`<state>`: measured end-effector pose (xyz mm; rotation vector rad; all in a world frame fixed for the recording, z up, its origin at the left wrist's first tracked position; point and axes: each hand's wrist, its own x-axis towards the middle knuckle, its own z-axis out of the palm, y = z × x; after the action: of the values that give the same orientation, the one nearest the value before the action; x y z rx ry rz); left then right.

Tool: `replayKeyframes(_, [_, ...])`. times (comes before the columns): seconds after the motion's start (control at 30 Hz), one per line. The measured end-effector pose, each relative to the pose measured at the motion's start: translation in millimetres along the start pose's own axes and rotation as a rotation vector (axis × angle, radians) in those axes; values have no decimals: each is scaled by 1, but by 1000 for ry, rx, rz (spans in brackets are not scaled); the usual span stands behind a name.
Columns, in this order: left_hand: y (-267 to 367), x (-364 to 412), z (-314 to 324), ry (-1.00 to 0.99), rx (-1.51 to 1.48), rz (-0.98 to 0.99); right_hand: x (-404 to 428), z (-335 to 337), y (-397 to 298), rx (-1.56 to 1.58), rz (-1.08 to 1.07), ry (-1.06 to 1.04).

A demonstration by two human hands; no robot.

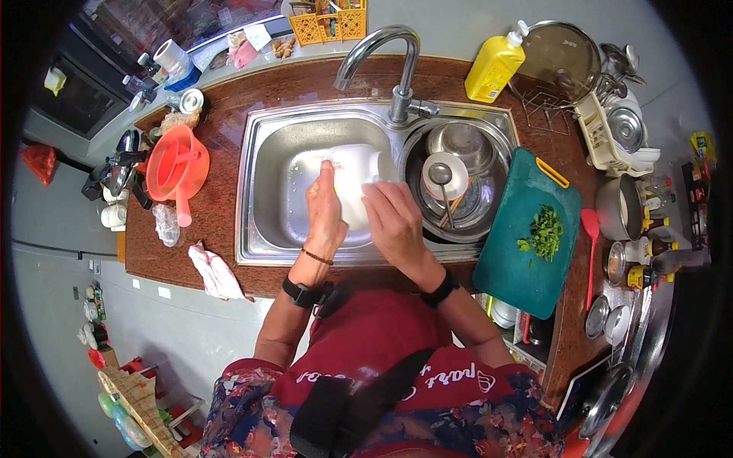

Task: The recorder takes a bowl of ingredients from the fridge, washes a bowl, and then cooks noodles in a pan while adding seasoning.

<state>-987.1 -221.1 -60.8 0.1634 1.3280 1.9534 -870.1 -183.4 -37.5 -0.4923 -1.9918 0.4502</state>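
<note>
Over the left basin of a stainless steel sink [275, 189], my left hand [325, 212] grips the left side of a white bowl [352, 197], thumb on top. My right hand [395, 220] touches the bowl's right side with bent fingers; whether it holds anything is hidden. The chrome faucet [408, 68] arches behind, and no water is seen running from it. In the right basin a metal pan [409, 189] holds a small bowl [455, 186] with a metal spoon [440, 173] in it, chopsticks and a steel bowl [461, 146].
A green cutting board [504, 252] with chopped greens [543, 232] overlaps the sink's right edge. Behind stands a yellow pump bottle [493, 68]. Red plastic dippers [194, 172] and a cloth [215, 272] lie left. A dish rack [601, 134], pot [615, 206] and red spatula [591, 252] are right.
</note>
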Motion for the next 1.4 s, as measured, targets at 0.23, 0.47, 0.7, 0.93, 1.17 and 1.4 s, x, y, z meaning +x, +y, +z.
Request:
replayKeyframes(0.23, [9,-10,2,-196,185,-66,41,0,46,102,327,-154])
replayKeyframes(0.47, [7,-15,7,-258,150,-194,34,0,96,327,640,-317])
replayKeyframes(0.7, [5,-7,11,-225,50,-255,42,3,52,167,512,-207])
replayKeyframes(0.93, [2,10,4,-95,-163,-326,10,13,7,-29,-52,-123])
replayKeyframes(1.17, [1,18,-4,-80,-309,-282,-20,11,8,-83,-240,-100])
replayKeyframes(1.4, [7,0,12,-38,-148,-149,12,13,15,3,100,66])
